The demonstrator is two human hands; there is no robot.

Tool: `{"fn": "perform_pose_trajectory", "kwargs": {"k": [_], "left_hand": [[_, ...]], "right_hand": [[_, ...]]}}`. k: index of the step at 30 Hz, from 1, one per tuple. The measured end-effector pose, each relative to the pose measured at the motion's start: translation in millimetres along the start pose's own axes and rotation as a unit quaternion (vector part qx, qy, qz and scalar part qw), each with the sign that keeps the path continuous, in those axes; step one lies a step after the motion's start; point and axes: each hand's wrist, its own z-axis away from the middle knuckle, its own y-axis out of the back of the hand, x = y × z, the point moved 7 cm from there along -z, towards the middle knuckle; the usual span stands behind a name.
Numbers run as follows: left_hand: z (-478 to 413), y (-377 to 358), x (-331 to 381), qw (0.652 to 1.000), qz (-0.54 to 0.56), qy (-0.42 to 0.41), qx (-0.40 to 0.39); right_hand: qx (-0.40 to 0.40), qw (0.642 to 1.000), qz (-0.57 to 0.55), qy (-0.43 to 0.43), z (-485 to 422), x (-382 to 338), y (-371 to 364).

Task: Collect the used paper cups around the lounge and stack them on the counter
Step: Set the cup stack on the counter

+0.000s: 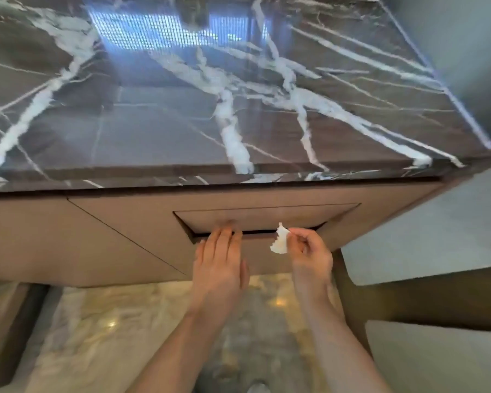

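Note:
A dark marble counter (153, 131) with white veins fills the upper half of the head view; no paper cups show on it. In its tan front panel sits a hinged flap (267, 218) over a dark slot. My left hand (220, 259) presses straight fingers against the flap's lower edge, tilting it inward. Just to the right, my right hand (309, 251) pinches a small crumpled white scrap of paper (279, 241) between thumb and fingertips, right in front of the slot.
The tan cabinet front (68, 236) runs left under the counter edge. A glossy marble floor (125, 336) lies below. A grey wall (451, 222) and a dark ledge stand to the right. A shoe tip (257, 388) shows at the bottom.

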Motion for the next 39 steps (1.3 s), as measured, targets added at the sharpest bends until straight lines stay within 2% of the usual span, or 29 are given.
{"fn": "perform_pose_trajectory", "kwargs": {"k": [8,12,22,24,26,28,30,34,39], "left_hand": [[-0.1,-36.8,-8.5,0.999,-0.032,-0.018,-0.016],[-4.4,-46.5,-12.1,0.998,-0.052,-0.027,-0.005],[-23.4,-44.7,-16.1,0.996,-0.076,-0.036,0.026],[-25.0,-44.5,-15.8,0.996,-0.074,-0.036,0.028],[-24.9,-45.1,-16.5,0.996,-0.071,-0.036,0.027],[-24.2,-45.5,-17.8,0.997,-0.067,-0.035,0.022],[-23.3,-45.8,-17.9,0.997,-0.065,-0.032,0.016],[-18.9,-43.9,-15.2,0.998,-0.050,-0.031,0.015],[-9.6,-40.4,-11.5,0.999,-0.031,-0.015,-0.010]], "right_hand": [[0.018,0.999,-0.039,-0.015,-8.3,38.4,-21.9],[0.053,0.997,-0.048,0.000,-15.2,46.8,-23.8],[0.074,0.996,-0.039,-0.015,-35.3,56.8,-39.4],[0.056,0.997,-0.049,-0.023,-40.9,57.9,-45.2],[-0.005,0.996,-0.072,-0.045,-45.9,60.6,-53.6],[-0.064,0.997,-0.020,-0.025,-44.9,56.8,-58.6],[-0.073,0.997,-0.010,-0.015,-41.6,56.2,-57.2],[-0.043,0.995,-0.083,-0.042,-24.7,57.9,-45.2],[-0.108,0.994,0.023,-0.009,-3.2,50.5,-36.6]]}}
